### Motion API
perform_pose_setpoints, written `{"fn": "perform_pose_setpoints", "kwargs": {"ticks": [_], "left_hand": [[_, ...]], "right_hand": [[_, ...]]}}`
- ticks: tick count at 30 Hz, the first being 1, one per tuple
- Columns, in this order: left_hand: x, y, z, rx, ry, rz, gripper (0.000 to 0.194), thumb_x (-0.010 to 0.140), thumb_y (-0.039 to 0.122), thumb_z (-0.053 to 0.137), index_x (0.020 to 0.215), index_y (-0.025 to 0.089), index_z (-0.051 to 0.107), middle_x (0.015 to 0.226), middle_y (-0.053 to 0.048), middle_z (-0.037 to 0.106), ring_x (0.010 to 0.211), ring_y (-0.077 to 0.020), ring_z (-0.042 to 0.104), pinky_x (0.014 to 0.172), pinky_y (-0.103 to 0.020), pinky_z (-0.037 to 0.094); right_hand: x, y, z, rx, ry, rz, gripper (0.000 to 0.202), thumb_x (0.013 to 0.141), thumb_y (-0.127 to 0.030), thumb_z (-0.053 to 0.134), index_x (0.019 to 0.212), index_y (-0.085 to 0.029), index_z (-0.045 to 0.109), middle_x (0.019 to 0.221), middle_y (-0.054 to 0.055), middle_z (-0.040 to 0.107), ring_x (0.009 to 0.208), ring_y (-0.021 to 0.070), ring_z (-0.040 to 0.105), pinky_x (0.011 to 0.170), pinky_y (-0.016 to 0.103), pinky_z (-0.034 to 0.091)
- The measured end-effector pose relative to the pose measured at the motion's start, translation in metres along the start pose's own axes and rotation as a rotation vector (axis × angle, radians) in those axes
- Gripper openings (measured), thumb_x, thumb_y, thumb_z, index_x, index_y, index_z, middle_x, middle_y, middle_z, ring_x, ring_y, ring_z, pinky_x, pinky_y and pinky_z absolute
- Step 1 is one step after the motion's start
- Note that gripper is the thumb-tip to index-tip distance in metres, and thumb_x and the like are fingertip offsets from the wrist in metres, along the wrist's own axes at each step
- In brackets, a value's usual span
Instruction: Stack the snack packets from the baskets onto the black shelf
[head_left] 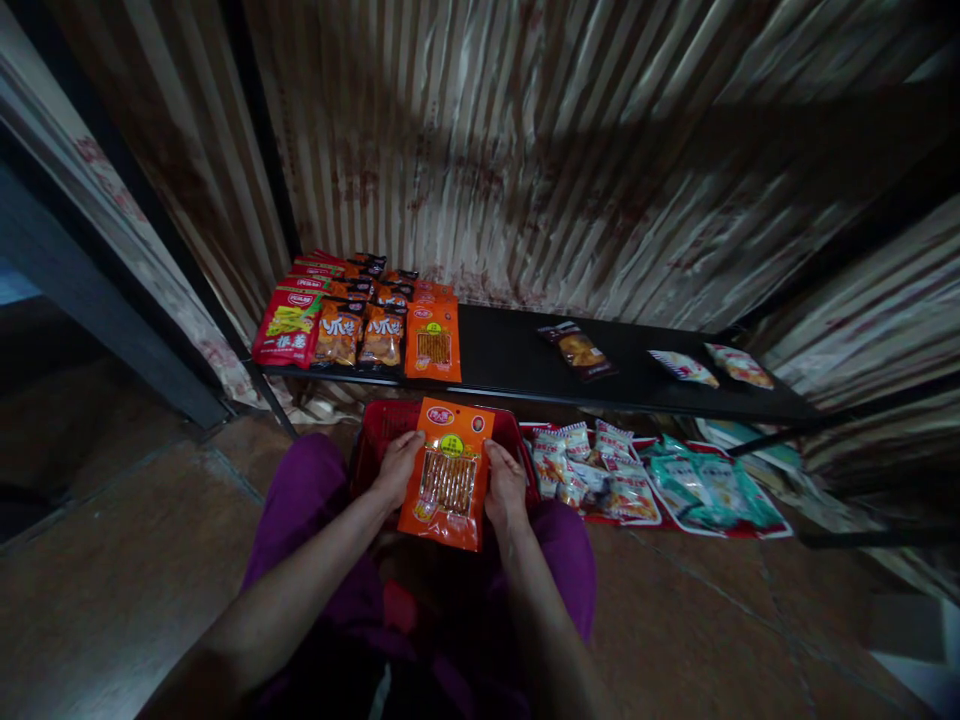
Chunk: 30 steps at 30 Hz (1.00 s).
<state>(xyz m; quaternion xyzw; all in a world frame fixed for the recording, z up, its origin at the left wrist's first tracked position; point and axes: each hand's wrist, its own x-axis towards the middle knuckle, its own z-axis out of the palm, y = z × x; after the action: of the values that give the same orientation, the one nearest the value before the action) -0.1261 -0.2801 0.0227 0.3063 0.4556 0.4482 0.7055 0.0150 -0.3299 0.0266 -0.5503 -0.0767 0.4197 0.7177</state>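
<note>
Fingers closed, a person's left hand [400, 468] and right hand [506, 482] hold a flat orange plastic bag [448, 480]; glossy red-and-orange plastic packs [382, 338] line a long black shelf [499, 350] at eleven o'clock.

Far: wrinkled striped sheeting [480, 130] with reddish print. Left: 1 broad grey beam [112, 260], diagonal in my view. Near right: 1 box-like object [907, 627], too dim for me to identify, above brown floor tiles [690, 630].
</note>
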Motion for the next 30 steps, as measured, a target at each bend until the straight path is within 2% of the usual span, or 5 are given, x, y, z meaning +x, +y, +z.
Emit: {"fn": "perform_pose_setpoints", "kwargs": {"ticks": [6, 14, 21, 26, 30], "left_hand": [[0.000, 0.003, 0.003, -0.075, 0.075, -0.054, 0.043, 0.049, 0.047, 0.080, 0.076, 0.016, 0.068, 0.074, -0.003, 0.069, 0.071, -0.0179, 0.062, 0.070, -0.028, 0.045], [0.001, 0.003, -0.002, -0.141, -0.051, -0.072, 0.036, 0.051, 0.034, 0.080, 0.080, 0.015, 0.068, 0.082, -0.004, 0.072, 0.079, -0.0175, 0.064, 0.079, -0.028, 0.044], [-0.005, 0.007, -0.010, -0.090, -0.250, -0.106, 0.030, 0.058, 0.029, 0.075, 0.084, 0.015, 0.070, 0.083, -0.005, 0.072, 0.074, -0.0168, 0.064, 0.074, -0.028, 0.045], [-0.006, 0.008, -0.011, -0.073, -0.256, -0.072, 0.033, 0.058, 0.031, 0.076, 0.086, 0.014, 0.070, 0.084, -0.006, 0.073, 0.074, -0.0182, 0.065, 0.074, -0.029, 0.046], [-0.007, 0.011, -0.010, -0.111, -0.208, -0.070, 0.033, 0.059, 0.031, 0.076, 0.087, 0.015, 0.070, 0.080, -0.005, 0.072, 0.069, -0.0175, 0.064, 0.070, -0.029, 0.047]], "right_hand": [[-0.002, -0.004, 0.005, 0.011, 0.014, -0.001, 0.028, 0.053, -0.034, 0.078, 0.074, -0.018, 0.069, 0.062, -0.002, 0.070, 0.053, 0.0133, 0.062, 0.050, 0.024, 0.048], [0.009, -0.004, 0.001, -0.003, 0.050, -0.042, 0.030, 0.055, -0.032, 0.078, 0.080, -0.018, 0.070, 0.067, -0.002, 0.072, 0.060, 0.0135, 0.066, 0.059, 0.024, 0.053], [0.013, -0.008, 0.004, 0.032, 0.041, -0.035, 0.028, 0.056, -0.032, 0.078, 0.078, -0.018, 0.068, 0.066, -0.002, 0.072, 0.058, 0.0146, 0.066, 0.058, 0.027, 0.054], [0.012, -0.012, 0.010, 0.033, 0.032, -0.037, 0.027, 0.055, -0.030, 0.079, 0.077, -0.018, 0.068, 0.065, -0.001, 0.072, 0.057, 0.0152, 0.066, 0.057, 0.026, 0.055], [0.007, -0.014, 0.009, 0.041, -0.079, -0.006, 0.028, 0.056, -0.032, 0.080, 0.076, -0.019, 0.068, 0.070, 0.000, 0.073, 0.061, 0.0153, 0.067, 0.058, 0.026, 0.055]]}}
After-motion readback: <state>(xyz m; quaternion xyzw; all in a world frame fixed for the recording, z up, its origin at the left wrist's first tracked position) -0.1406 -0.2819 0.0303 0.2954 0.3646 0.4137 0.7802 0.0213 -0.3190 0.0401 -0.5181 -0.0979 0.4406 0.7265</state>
